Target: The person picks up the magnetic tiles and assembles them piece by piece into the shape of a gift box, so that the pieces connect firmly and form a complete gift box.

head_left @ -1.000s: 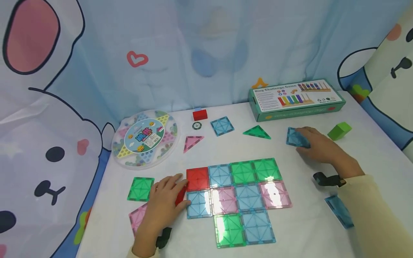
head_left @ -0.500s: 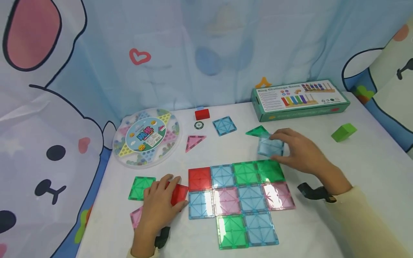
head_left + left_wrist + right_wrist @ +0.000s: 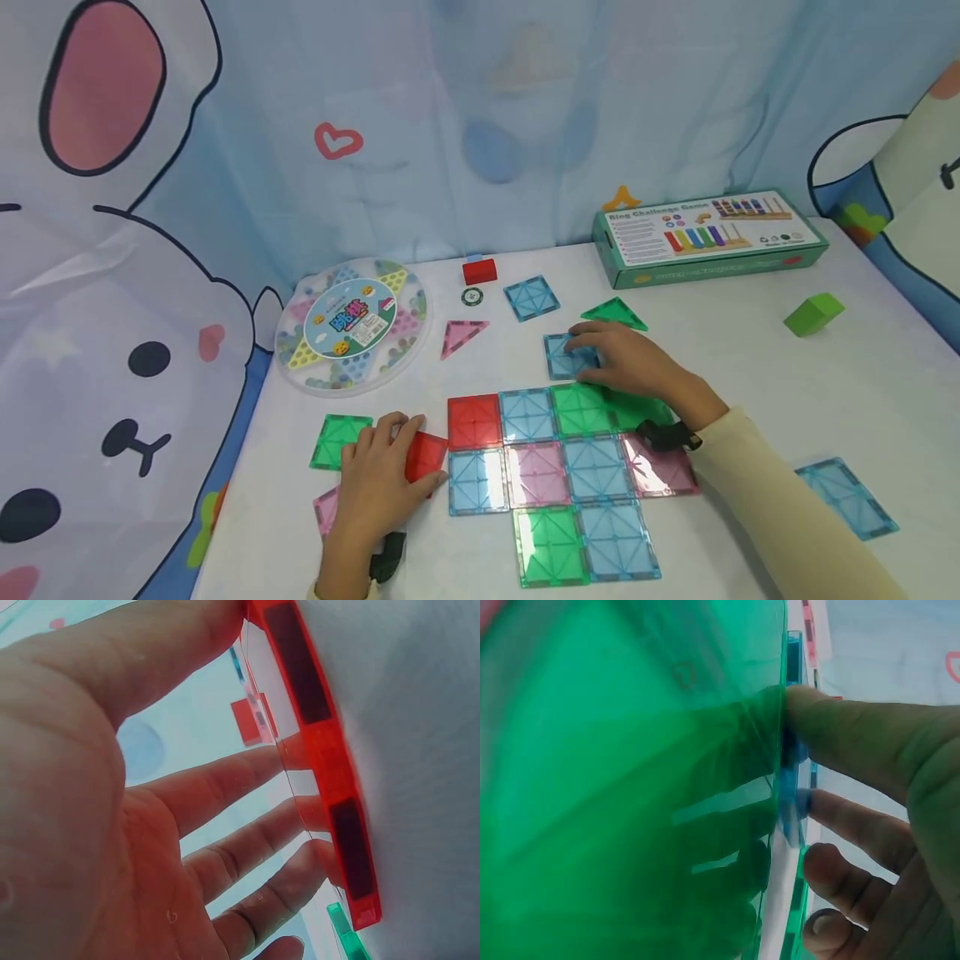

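Two hands holding clear coloured tiles over a white counter (image 3: 750,358).
Left hand (image 3: 378,475) is holding a loose red tile (image 3: 425,454), grip partly closed, thumb and fingers spreading across it; that tile is sitting just left of the tile block (image 3: 536,473), though whether their edges are touching I cannot tell. Right hand (image 3: 633,362) is pinching a blue tile (image 3: 558,358), grip closing about tile-wide, thumb at its near edge and fingers at its far edge; the tile is standing just beyond the block's far row, contact unclear. A green triangle (image 3: 617,312) is lying behind the right hand, a green tile (image 3: 339,442) beside the left.
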`<state>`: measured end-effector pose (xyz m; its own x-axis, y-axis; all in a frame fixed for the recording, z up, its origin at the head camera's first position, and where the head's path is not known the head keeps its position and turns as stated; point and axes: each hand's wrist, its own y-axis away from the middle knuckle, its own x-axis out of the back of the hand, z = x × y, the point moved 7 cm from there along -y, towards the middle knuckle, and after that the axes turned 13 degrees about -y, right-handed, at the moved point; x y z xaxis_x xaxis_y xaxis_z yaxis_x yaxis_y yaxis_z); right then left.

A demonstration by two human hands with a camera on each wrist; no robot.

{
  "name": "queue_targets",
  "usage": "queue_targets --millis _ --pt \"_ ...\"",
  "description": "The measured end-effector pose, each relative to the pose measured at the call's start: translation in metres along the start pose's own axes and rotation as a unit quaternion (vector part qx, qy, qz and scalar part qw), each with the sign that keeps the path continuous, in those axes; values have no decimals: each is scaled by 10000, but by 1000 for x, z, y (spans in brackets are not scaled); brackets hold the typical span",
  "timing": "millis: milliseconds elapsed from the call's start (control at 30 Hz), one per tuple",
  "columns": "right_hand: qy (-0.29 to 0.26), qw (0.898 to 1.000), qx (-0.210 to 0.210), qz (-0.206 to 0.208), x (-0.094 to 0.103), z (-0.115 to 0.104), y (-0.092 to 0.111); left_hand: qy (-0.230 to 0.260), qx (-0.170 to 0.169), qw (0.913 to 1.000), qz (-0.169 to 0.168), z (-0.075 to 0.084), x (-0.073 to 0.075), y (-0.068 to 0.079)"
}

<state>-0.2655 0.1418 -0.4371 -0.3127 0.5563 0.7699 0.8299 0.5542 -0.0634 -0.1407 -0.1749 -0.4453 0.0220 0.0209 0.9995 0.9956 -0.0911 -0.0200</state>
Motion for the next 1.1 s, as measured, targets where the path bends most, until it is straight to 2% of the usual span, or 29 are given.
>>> queue_targets --millis 167,333,433,533,667,767,867,967,1100 --pt "-200 9997 -138 34 0 5 24 -28 -13 10000 -35 5 3 0" --pt "-15 9953 -810 535 8 11 76 19 18 9999 -129 11 -1 2" --pt "-183 9925 -1043 602 8 14 108 71 9 9999 -72 13 2 0" --pt "-368 9927 -1015 535 5 14 130 119 -67 9998 125 15 12 -3" --pt "-374 9949 -738 573 5 10 141 154 -291 9974 648 16 32 -9" --pt "-320 9956 -619 625 4 9 140 106 -648 9935 927 19 48 -17" --pt "-209 9956 -652 637 4 10 140 32 -1241 9879 933 34 57 -33" --pt "-193 9959 -641 616 5 10 140 -78 -1896 9793 710 57 58 -56" --pt "-267 9970 -581 445 2 7 138 -285 -2594 9651 241 90 46 -90"
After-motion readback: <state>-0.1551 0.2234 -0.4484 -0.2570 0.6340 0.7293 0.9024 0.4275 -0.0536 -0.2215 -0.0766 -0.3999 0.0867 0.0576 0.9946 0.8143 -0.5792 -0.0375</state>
